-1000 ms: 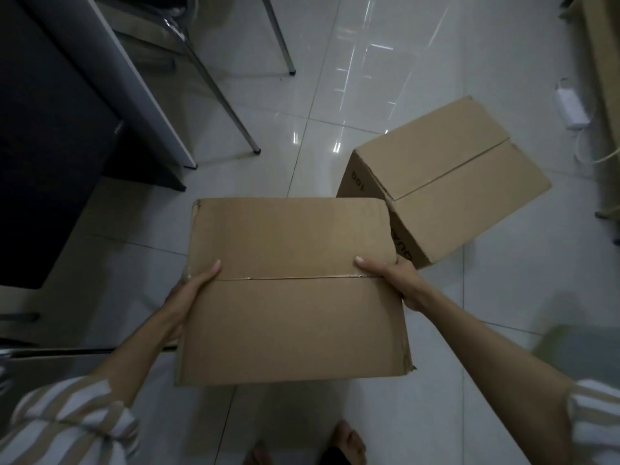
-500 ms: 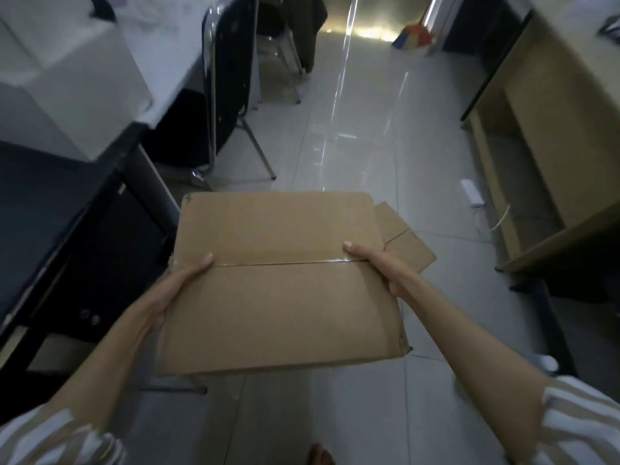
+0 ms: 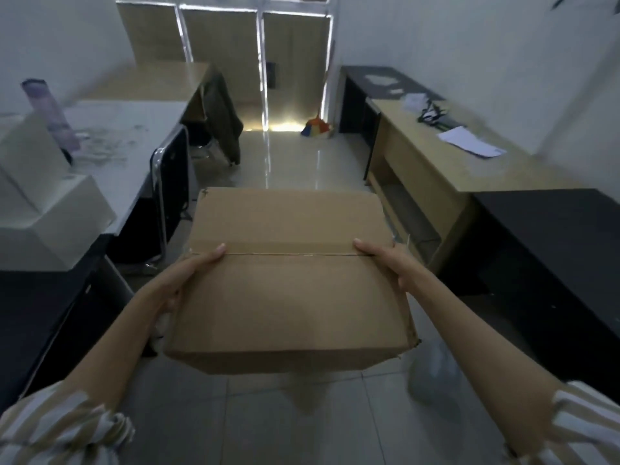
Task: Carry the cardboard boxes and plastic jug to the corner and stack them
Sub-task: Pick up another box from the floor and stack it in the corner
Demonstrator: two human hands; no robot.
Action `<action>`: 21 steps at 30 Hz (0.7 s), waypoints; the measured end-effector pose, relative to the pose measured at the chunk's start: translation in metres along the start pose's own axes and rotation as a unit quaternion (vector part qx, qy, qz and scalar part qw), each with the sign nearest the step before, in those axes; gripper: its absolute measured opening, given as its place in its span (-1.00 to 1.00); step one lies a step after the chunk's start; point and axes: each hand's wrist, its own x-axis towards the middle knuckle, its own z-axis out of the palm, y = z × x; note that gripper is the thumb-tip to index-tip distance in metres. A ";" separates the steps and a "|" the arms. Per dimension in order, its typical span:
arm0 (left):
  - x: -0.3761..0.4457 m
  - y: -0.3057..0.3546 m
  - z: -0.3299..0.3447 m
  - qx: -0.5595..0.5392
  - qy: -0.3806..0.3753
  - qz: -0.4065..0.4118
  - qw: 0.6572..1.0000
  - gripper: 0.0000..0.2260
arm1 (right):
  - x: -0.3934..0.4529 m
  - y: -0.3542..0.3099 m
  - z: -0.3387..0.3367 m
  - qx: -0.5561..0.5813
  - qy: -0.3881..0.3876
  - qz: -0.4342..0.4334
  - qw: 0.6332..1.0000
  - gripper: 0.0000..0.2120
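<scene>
Though carried: one box [image 3: 288,280] (two hands [image 3: 188,280])

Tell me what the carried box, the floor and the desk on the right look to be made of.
Cardboard box: matte brown cardboard, with a taped centre seam and frayed corners; left hand and right hand hold its sides.
Floor: glossy pale tile, shown by grout lines and streaked window reflections.
Right desk: seemingly light wood-look laminate, smooth and flat; real wood cannot be ruled out.
</scene>
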 end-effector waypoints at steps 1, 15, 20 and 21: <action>-0.005 0.003 0.006 0.001 -0.003 0.000 1.000 -0.56 | -0.010 0.001 -0.009 -0.001 0.006 -0.001 1.000 -0.40; -0.168 0.003 0.158 0.128 -0.238 0.036 0.962 -0.33 | -0.306 0.080 -0.173 0.048 0.253 0.035 0.966 -0.07; -0.229 -0.014 0.242 0.202 -0.303 0.061 0.929 -0.35 | -0.405 0.123 -0.230 0.097 0.316 0.047 0.942 -0.27; -0.239 -0.020 0.258 0.216 -0.306 0.064 0.925 -0.34 | -0.425 0.134 -0.241 0.108 0.327 0.050 0.937 -0.28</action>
